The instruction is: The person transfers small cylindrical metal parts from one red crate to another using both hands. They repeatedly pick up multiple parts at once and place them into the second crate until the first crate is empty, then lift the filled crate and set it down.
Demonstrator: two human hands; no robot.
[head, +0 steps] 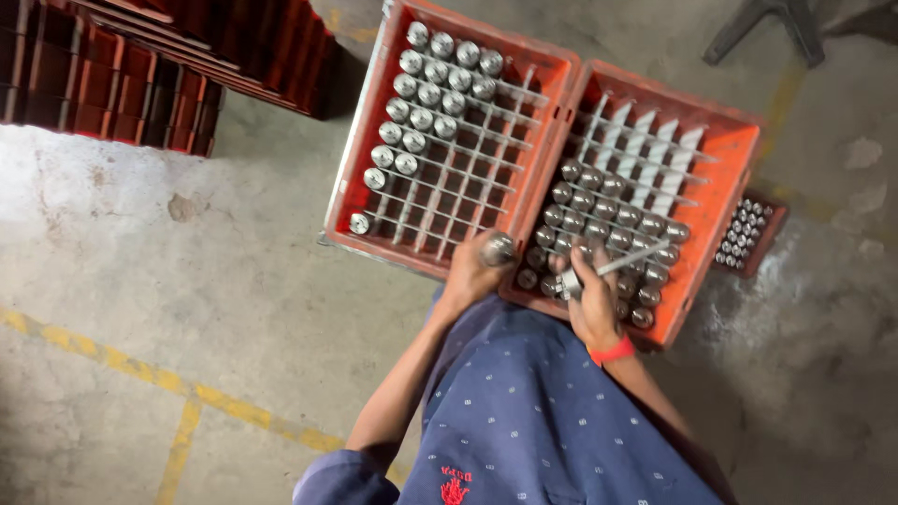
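My left hand [470, 274] is closed around a shiny metal cylinder [498, 249], held over the near edge of the left orange crate [369, 150]. My right hand [591, 297] grips a slim metal tool [629, 261] that points up and right over the cylinders [599, 210] standing in the right orange crate [725, 201]. A red band [613, 353] is on my right wrist. The left crate holds several cylinders [430, 89] in its far and left grid cells. My blue dotted trousers fill the bottom of the view.
Stacked dark red crates [140, 65] stand at the top left. A small crate of tiny metal parts [745, 234] sits right of the orange crates. A yellow line [178, 388] crosses the concrete floor at the lower left. A grey stand leg [762, 23] is at the top right.
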